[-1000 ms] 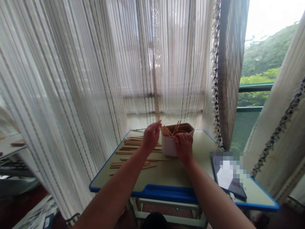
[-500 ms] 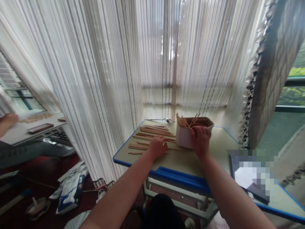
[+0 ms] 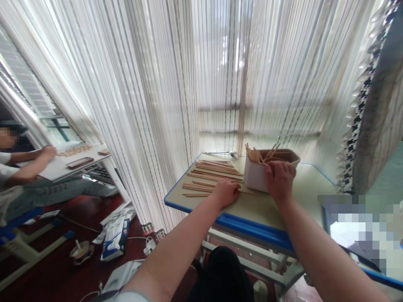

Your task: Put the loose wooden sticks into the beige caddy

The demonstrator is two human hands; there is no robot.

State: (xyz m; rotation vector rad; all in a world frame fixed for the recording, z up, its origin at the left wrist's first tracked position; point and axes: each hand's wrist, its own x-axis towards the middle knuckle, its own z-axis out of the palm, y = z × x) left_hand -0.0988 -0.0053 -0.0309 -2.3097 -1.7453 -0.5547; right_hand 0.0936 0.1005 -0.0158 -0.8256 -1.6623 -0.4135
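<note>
Head view: wooden sticks (image 3: pixel 217 168) lie in rows on the tabletop (image 3: pixel 305 188), beside and beyond the bent fingers of the left hand (image 3: pixel 225 193); whether these pinch a stick, I cannot tell. Rightward, fingers of the right hand (image 3: pixel 280 180) grip the near rim of a container (image 3: pixel 255 176) holding more sticks (image 3: pixel 255 155). 1 spoon (image 3: pixel 233 154) lies beyond the left fingers.

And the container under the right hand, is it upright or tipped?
Upright: the container stands on the table, opening up, with thin sticks poking above its rim and the right hand at its near side.
</note>
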